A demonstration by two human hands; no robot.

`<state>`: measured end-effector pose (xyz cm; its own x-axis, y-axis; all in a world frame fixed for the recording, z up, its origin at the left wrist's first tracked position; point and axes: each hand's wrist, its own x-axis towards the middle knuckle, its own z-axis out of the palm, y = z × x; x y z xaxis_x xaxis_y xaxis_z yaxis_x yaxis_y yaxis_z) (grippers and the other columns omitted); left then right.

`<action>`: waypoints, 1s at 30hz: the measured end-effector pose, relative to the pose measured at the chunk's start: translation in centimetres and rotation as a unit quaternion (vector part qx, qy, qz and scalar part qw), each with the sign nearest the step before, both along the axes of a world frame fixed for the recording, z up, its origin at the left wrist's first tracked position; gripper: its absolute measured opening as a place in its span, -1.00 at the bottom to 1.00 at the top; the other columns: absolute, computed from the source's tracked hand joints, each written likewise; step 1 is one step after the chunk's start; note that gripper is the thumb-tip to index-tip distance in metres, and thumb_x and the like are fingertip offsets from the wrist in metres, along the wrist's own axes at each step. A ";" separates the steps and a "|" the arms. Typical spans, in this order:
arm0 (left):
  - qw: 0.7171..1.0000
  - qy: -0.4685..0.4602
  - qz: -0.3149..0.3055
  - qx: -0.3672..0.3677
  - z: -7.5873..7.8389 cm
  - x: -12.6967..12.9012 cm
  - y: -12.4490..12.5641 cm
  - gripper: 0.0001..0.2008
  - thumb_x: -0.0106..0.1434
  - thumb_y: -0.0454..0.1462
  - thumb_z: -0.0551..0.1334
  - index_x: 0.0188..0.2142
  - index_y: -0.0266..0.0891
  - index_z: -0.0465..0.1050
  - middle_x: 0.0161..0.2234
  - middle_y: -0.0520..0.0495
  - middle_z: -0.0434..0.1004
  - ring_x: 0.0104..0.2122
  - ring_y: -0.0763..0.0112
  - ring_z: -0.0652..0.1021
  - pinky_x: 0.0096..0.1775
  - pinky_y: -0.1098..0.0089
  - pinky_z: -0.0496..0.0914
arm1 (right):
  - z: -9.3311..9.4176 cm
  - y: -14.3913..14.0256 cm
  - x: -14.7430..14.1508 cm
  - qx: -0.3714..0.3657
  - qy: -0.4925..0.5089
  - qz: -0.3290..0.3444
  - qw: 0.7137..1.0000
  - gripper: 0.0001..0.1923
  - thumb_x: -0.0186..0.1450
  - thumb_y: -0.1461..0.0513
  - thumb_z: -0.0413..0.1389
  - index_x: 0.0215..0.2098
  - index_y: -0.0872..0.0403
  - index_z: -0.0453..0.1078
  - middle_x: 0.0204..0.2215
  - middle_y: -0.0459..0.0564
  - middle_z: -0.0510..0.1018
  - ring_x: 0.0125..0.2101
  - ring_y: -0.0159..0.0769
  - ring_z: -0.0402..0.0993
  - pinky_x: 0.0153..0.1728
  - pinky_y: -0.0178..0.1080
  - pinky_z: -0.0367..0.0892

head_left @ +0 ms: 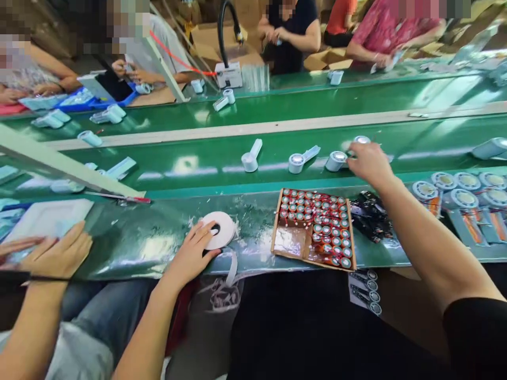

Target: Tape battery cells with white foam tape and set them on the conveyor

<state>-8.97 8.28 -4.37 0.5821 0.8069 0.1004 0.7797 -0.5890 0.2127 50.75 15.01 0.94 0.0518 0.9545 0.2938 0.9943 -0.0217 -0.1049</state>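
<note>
Tape (219, 230) is pressed under the left hand (194, 252): the roll lies flat at the near edge of the bench, the fingers are spread loosely over it and one fingertip is set at its core, so nothing is clenched. A loose tail of tape hangs over the edge just below the palm. The right hand (368, 162) is stretched out to the belt (277, 158), its fingers curled down around a small white lamp head (361, 140); whether the head is truly gripped or only touched cannot be told, since the fingertips are blurred. A second head (336, 160) lies just left of those fingers, and two more with handles further left.

Between the two hands a cardboard tray (312, 228) of small red-wired cells is set, with black parts (370, 215) just under the right forearm. Another person's hand (59, 253) rests to the left, well apart.

Several slips are judged possible. The neighbouring head could be knocked along the belt by the curled fingers. The black parts or the tray's corner could be swept by the forearm as it is drawn back. The hanging tail could be snagged and the roll dragged off the edge.
</note>
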 end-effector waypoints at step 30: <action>0.946 -0.301 0.041 0.114 4.2 14.6 -6.8 -0.45 0.19 -0.29 0.46 0.14 -0.04 0.38 0.06 -0.19 0.49 0.34 -0.10 0.29 0.32 -0.22 0.22 | 6.5 -18.4 -9.2 -0.253 0.073 0.373 0.890 -0.85 0.50 0.23 0.09 -0.14 0.07 0.51 -0.20 0.05 0.47 -0.19 -0.21 0.44 -0.16 -0.20 0.32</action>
